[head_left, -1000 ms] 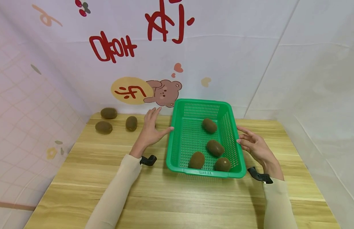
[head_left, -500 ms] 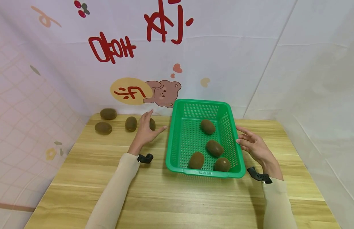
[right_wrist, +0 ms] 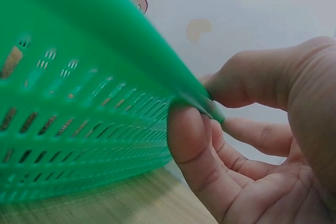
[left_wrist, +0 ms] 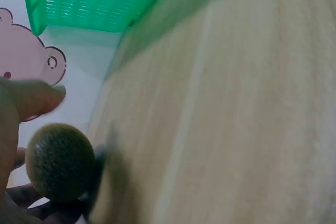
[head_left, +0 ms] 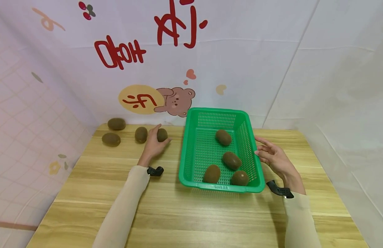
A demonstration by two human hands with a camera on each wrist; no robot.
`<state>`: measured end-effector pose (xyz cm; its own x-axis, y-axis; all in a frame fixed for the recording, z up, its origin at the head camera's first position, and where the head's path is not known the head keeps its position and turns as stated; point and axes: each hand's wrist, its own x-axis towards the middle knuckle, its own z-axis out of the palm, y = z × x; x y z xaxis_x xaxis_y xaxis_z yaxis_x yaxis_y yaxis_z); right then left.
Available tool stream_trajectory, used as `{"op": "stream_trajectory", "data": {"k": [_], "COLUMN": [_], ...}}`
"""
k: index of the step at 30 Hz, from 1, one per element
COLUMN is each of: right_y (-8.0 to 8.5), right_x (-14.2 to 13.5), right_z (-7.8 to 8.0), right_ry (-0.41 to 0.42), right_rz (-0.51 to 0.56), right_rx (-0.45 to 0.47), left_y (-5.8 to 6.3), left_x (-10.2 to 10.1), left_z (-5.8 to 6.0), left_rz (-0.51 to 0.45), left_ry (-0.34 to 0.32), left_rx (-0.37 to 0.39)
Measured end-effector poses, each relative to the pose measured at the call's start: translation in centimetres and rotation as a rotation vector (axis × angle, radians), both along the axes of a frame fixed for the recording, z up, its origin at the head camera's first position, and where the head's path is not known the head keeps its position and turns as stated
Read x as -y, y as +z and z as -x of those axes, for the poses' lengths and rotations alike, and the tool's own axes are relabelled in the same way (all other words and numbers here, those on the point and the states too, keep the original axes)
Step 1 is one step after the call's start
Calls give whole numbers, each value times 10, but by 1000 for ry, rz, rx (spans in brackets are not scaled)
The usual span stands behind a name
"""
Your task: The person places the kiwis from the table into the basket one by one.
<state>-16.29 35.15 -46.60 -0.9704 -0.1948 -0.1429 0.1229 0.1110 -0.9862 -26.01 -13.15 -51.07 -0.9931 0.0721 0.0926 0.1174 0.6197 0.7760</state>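
Observation:
My left hand is around a brown kiwifruit on the wooden table. In the left wrist view the thumb stands apart from that kiwifruit, while other fingers lie behind and below it. Right of it is a green plastic basket with several kiwifruits inside, one of them a kiwifruit near the back. My right hand pinches the basket's right rim, thumb on top and fingers under the lip, as the right wrist view shows.
Left of my left hand lie three more kiwifruits: a near kiwifruit, a kiwifruit by the back wall, and a kiwifruit in front of it. A printed cloth wall closes off the table's back edge.
My left hand has moved left from beside the basket and come down around the kiwifruit, its thumb drawing closer to the fingers. My right hand stays on the basket rim.

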Motion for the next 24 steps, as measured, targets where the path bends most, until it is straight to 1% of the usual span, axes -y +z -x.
{"op": "stream_trajectory", "data": {"k": [4,8,17,24], "right_y": [1,1,0,-1], "right_x": [-1,-1,-3,-2], "right_z": [0,-1,-1,-1], "right_ry": [0,3,11,29], "right_rz": [4,14,35,45], "right_rx": [-2,-4,-19,-30], "left_y": [-3,-3,-3,-3], "left_x": [2,3,4,7], "left_z": [1,0,0,-3], "left_rz": [3,-18,-22,-28], "left_ry": [21,38,37,45], "left_rx": [-36,-63,-67,-76]}}
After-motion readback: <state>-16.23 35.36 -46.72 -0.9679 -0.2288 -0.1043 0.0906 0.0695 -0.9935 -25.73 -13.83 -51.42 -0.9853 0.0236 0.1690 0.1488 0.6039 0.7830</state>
